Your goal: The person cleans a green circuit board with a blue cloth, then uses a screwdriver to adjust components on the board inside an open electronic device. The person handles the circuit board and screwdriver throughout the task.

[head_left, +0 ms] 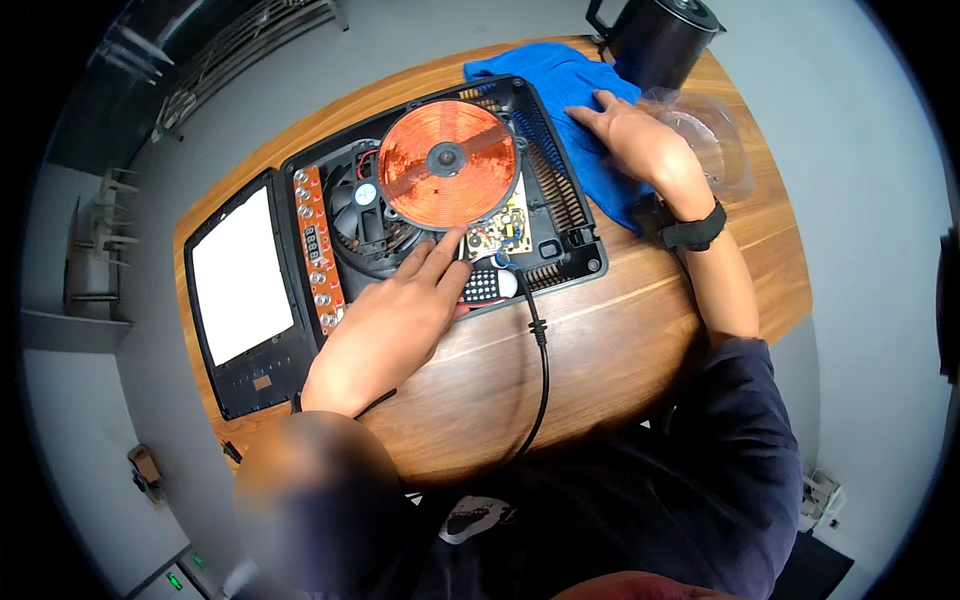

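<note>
An opened induction cooker base (597, 262) sits on the table with its round copper coil (430, 190) exposed. My left hand (400, 305) reaches over its near edge, fingers stretched toward the coil's lower rim. Beside those fingertips lie a circuit board (515, 232) and a black, white-dotted piece (482, 288) whose kind I cannot make out. My right hand (640, 140) lies with fingers apart on a crumpled blue cloth (545, 75), along the cooker's right side. Left of the coil are a fan (350, 220) and an orange control board (318, 265) with buttons and a display.
The cooker's detached top panel (250, 280), with a white sheet-like area, lies at the left. A black kettle (660, 45) and a clear plastic container (715, 140) stand at the back right. A black power cord (545, 370) runs off the wooden table's (630, 350) near edge.
</note>
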Demonstrator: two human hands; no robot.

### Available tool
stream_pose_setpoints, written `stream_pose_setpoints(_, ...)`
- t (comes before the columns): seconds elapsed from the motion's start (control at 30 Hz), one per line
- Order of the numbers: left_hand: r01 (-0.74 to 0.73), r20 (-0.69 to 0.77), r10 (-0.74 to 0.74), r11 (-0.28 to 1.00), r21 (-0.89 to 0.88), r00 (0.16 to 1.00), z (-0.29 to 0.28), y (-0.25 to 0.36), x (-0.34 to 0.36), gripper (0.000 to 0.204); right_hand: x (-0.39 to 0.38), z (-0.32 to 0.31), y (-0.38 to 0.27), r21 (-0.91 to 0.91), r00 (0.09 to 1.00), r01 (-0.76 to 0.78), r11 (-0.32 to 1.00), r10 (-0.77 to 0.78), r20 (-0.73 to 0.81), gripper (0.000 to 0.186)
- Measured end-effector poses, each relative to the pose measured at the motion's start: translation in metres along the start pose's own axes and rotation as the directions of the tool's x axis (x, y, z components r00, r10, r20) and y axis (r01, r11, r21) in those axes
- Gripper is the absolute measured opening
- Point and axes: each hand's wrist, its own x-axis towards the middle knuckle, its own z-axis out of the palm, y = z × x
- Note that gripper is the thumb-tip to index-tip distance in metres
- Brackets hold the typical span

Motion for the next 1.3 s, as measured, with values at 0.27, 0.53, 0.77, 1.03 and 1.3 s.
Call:
stream_pose_setpoints(0.27,-0.048,-0.031,0.05,0.998,0.044,0.998,0.0,-0.008,-0.008,0.039,0.036,0.005,0.011,0.158,0.997,0.003,0.987,0.01,-0.082,0.091)
stream_pose_setpoints(0.53,-0.12,-0.038,0.122,0.991,0.062,0.992,-0.008,-0.019,-0.023,0.031,0.014,-0.038,-0.023,0.229,0.909,0.306,0.924,-0.211,-0.36,0.064)
stream_pose_setpoints(0.77,-0.129,-0.007,0.13,0.985,0.112,0.991,-0.006,-0.021,-0.022,0.041,0.023,-0.051,-0.098,0.321,0.759,0.651,0.688,-0.594,-0.266,0.087)
stream_pose_setpoints(1.03,-0.117,-0.046,0.12,0.991,0.061,0.992,-0.002,-0.03,-0.038,0.05,0.032,-0.062,-0.14,0.04,0.8,0.598,0.8,-0.594,-0.085,0.135)
stream_pose_setpoints(1.3,0.01,-0.135,0.016,0.981,0.194,0.991,-0.003,-0.043,-0.064,0.053,0.011,-0.069,-0.138,0.117,0.789,0.614,0.781,-0.603,-0.118,0.115)
